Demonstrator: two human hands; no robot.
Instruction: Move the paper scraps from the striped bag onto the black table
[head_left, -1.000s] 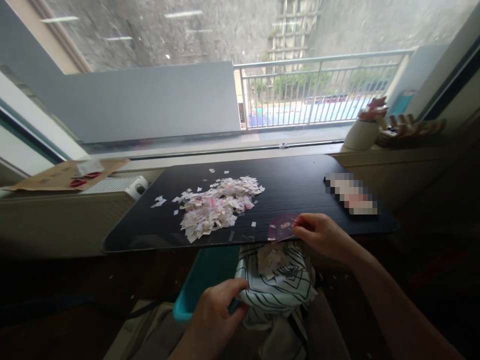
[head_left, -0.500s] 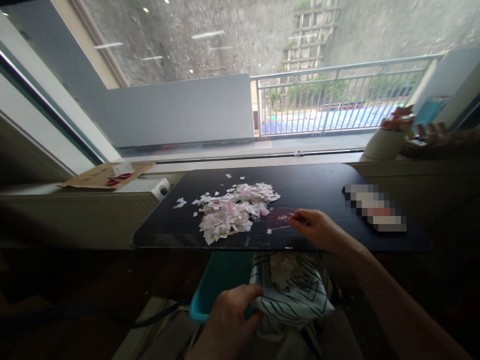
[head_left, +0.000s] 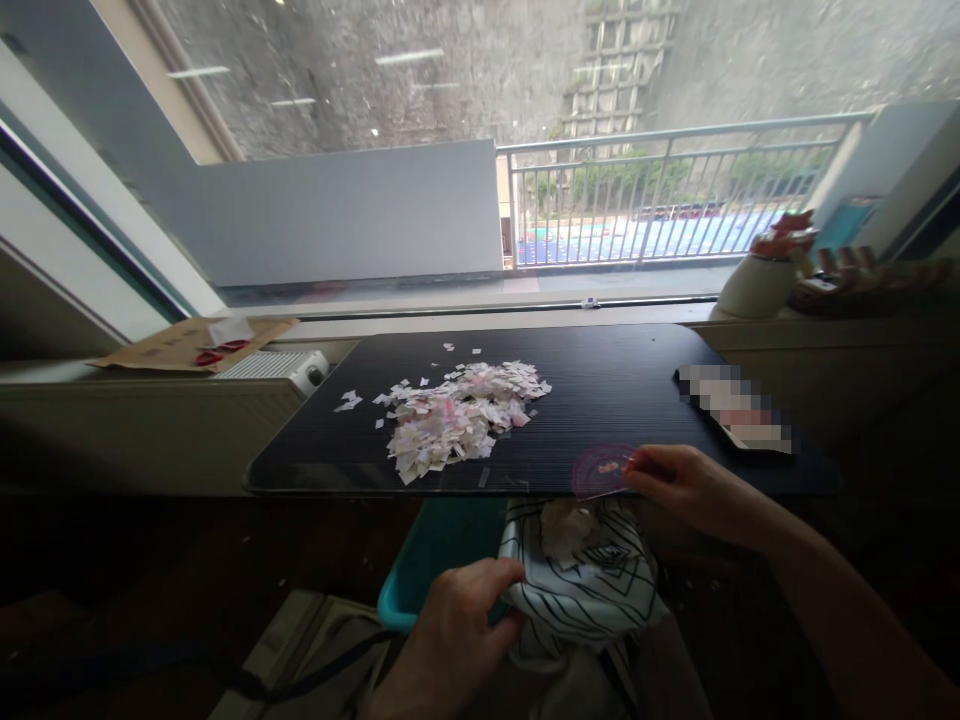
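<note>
Head view: the clear pink half-round plastic sheet [head_left: 601,472] sits straight side roughly along the black tabletop [head_left: 600,390] edge — left of the nearer right hand [head_left: 686,487], pinching it; below, the left hand [head_left: 469,610] grips a white, black-lined bag [head_left: 589,604].

You could pass over the bare black wood-grain tabletop [head_left: 607,380] between the heap of white-and-pink paper scraps [head_left: 457,415] and the flat dark-edged oblong object [head_left: 735,410]; near the front edge, your right hand [head_left: 694,488] and its translucent pink plastic sheet [head_left: 600,476] block you.
</note>
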